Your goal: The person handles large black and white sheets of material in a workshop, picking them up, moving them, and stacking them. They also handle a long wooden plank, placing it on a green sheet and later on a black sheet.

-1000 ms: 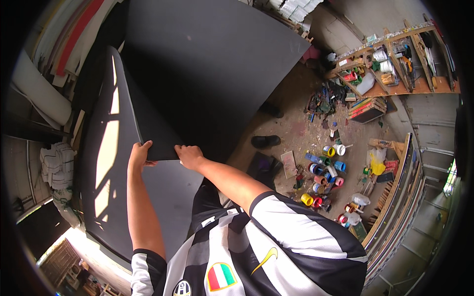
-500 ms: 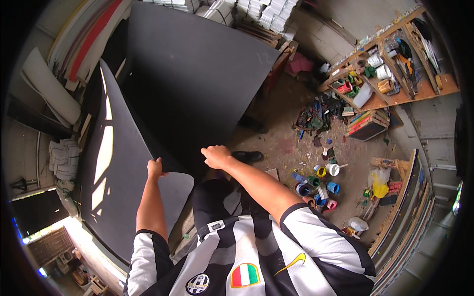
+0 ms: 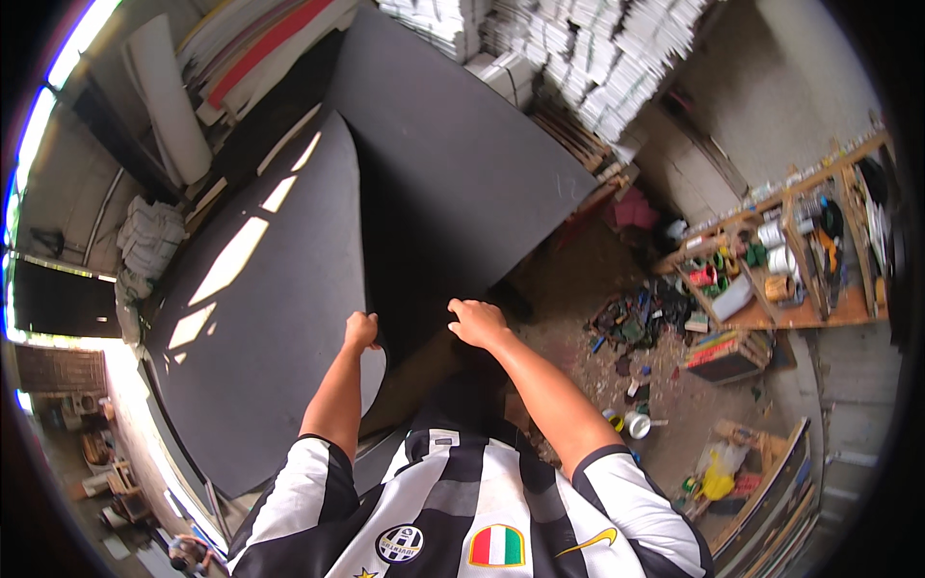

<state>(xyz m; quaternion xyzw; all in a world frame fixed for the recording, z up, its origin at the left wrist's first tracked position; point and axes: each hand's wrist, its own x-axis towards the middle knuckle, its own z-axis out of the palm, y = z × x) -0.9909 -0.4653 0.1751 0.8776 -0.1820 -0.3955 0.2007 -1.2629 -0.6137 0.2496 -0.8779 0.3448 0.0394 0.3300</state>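
A large black flexible sheet [image 3: 260, 328] leans on the left, its surface marked by bright patches of sunlight. My left hand [image 3: 361, 331] is closed around its curved edge. To the right, another broad black panel [image 3: 472, 154] slopes away from me; the dark gap hides whether the two are one folded sheet. My right hand [image 3: 477, 322], fingers curled, is closed at the near lower edge of this panel. Shadow hides exactly how its fingertips meet the edge.
Stacked bundles of white strips [image 3: 617, 58] stand at the back. Rolled sheets [image 3: 159, 96] lean far left. On the right are a wooden shelf [image 3: 829, 308] with paint cans, a heap of dark scraps [image 3: 636, 323], a white bucket [image 3: 637, 425] and a low wooden rack [image 3: 771, 482].
The view has turned and shifted. The left sheet's free edge has swung toward the right panel, narrowing the gap, with my left hand still on it. My right hand remains at the panel's edge.
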